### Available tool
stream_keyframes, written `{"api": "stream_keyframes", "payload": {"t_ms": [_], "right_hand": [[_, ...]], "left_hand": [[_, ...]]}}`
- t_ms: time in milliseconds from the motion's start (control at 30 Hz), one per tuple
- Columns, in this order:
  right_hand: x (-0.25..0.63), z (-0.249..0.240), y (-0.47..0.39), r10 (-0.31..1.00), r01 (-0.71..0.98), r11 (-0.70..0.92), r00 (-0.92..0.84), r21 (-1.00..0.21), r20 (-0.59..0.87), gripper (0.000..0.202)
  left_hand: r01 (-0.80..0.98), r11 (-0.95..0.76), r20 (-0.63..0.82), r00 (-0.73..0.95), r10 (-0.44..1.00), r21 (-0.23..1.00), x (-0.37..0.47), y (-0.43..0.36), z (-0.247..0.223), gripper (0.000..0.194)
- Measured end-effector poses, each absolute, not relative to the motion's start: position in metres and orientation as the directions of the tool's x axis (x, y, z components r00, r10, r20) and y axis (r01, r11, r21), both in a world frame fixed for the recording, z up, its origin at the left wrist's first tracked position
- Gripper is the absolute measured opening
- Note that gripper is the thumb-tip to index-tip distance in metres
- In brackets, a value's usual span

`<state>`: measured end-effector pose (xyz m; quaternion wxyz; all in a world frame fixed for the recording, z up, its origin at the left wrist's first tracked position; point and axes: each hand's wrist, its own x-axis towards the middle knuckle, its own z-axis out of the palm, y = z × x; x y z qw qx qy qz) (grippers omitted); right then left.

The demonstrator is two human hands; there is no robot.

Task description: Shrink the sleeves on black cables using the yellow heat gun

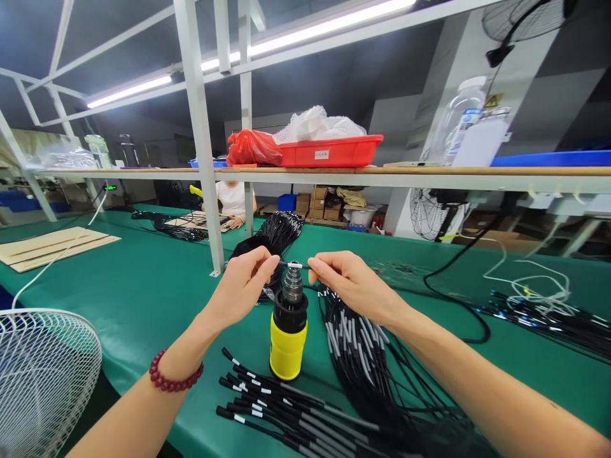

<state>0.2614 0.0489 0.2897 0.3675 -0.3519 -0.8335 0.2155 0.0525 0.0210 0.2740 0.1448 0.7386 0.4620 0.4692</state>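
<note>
Both my hands pinch one thin black cable [300,266] with a white sleeve on it, held level across the nozzle tip of an upright yellow heat gun [288,346]. My left hand [245,280] is closed on the cable just left of the nozzle. On the right side, my right hand [351,280] grips it between thumb and fingers. Below and in front of the heat gun lie several black cables [258,401] with white labels and grey sleeves. A larger bundle of cables with grey sleeves [356,337] spreads under my right forearm.
A white fan guard [48,375] stands at the left edge. Behind my hands lies another black cable bundle [272,235], near a white shelf post [203,140]. A red tray [334,151] sits on the shelf above. Across the table [157,286], a person [233,198] sits by boards and cables.
</note>
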Motion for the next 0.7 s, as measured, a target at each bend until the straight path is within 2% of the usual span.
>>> {"api": "stream_keyframes", "payload": {"t_ms": [200, 500, 700], "right_hand": [[0.264, 0.290, 0.050, 0.744, 0.445, 0.665, -0.463, -0.600, 0.482, 0.032], [0.267, 0.294, 0.058, 0.762, 0.472, 0.645, -0.454, -0.600, 0.462, 0.042], [0.265, 0.293, 0.062, 0.772, 0.508, 0.636, -0.424, -0.581, 0.474, 0.040]], "left_hand": [[0.551, -0.504, 0.539, 0.112, 0.835, 0.665, 0.052, 0.024, 0.272, 0.049], [0.528, -0.500, 0.529, 0.110, 0.841, 0.686, 0.055, 0.035, 0.273, 0.051], [0.502, -0.478, 0.510, 0.082, 0.856, 0.721, 0.057, 0.040, 0.272, 0.050]]}}
